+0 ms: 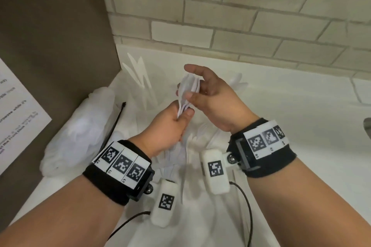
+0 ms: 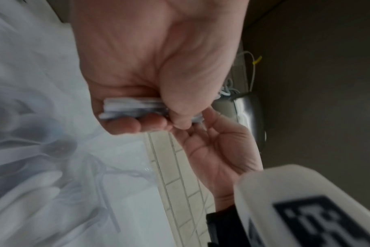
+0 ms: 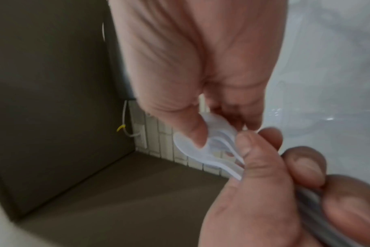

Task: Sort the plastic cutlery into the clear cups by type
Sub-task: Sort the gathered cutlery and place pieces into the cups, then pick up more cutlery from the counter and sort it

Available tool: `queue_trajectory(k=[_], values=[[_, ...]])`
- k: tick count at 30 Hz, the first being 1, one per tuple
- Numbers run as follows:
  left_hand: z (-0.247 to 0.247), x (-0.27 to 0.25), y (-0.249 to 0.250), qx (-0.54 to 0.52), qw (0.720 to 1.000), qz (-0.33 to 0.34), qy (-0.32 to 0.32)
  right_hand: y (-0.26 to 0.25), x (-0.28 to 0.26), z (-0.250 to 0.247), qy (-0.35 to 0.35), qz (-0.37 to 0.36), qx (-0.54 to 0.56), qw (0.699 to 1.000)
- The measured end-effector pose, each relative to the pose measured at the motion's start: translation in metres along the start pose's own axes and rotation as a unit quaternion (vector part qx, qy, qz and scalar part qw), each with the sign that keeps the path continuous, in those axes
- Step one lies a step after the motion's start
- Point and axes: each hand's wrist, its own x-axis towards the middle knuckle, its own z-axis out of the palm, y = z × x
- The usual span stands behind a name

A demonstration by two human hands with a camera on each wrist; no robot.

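A bundle of several white plastic spoons [image 1: 187,90] is held up between both hands above the counter. My left hand [image 1: 181,115] grips the spoon handles [image 2: 133,107] in a fist. My right hand [image 1: 193,92] pinches the spoon bowls [image 3: 192,150], thumb pressed into the top bowl and fingers behind, index finger stretched out. A clear cup [image 1: 144,86] at the back left holds white knives. Another clear cup [image 1: 234,84] at the back right holds white pieces whose type I cannot tell. Loose white cutlery [image 1: 190,146] lies on the counter under my hands.
A crumpled clear plastic bag [image 1: 80,126] and a black cable tie [image 1: 114,124] lie at the left by a brown side panel [image 1: 50,35]. A printed sheet [image 1: 16,116] hangs on that panel. A tiled wall [image 1: 241,15] closes the back. A metal edge [image 1: 367,128] shows far right.
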Motion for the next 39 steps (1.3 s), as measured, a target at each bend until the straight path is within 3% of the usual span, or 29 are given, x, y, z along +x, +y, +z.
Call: queue_trajectory(k=[3,6,11,15,19,22,24,26,30,32,35,39], values=[[0.006,0.002,0.005,0.098,0.995,-0.002,0.007,0.003,-0.009,-0.004,-0.044,-0.003,0.109,0.993],[0.009,0.006,0.007,0.173,0.985,0.003,-0.01,0.008,-0.013,-0.005,-0.014,-0.007,0.064,0.998],[0.013,0.003,0.004,0.118,0.989,-0.044,-0.077,0.012,-0.015,-0.005,0.018,0.009,0.06,0.998],[0.013,0.0,0.002,0.104,0.988,-0.045,-0.101,0.013,-0.016,-0.01,0.011,0.009,0.081,0.997],[0.004,0.0,0.002,0.13,0.989,-0.033,-0.063,-0.012,0.002,-0.04,0.11,-0.094,0.058,0.988],[-0.008,0.0,-0.001,0.207,0.978,-0.025,-0.014,-0.032,0.022,-0.07,0.214,-0.209,-0.067,0.952],[-0.013,-0.003,-0.006,0.277,0.96,-0.021,-0.046,-0.032,0.036,-0.081,0.262,-0.231,-0.154,0.924],[-0.013,-0.006,-0.009,0.349,0.93,-0.017,-0.118,-0.022,0.051,-0.086,0.285,-0.199,-0.222,0.911],[0.006,-0.009,-0.014,0.512,0.821,0.001,-0.251,0.004,0.07,-0.093,0.268,-0.009,-0.328,0.906],[0.017,-0.008,-0.018,0.543,0.79,0.003,-0.283,0.007,0.074,-0.095,0.252,0.056,-0.384,0.886],[0.031,-0.007,-0.021,0.539,0.786,0.019,-0.303,0.007,0.077,-0.093,0.233,0.1,-0.429,0.867],[0.049,0.0,-0.017,0.55,0.777,0.02,-0.305,0.0,0.074,-0.097,0.22,0.093,-0.451,0.86]])
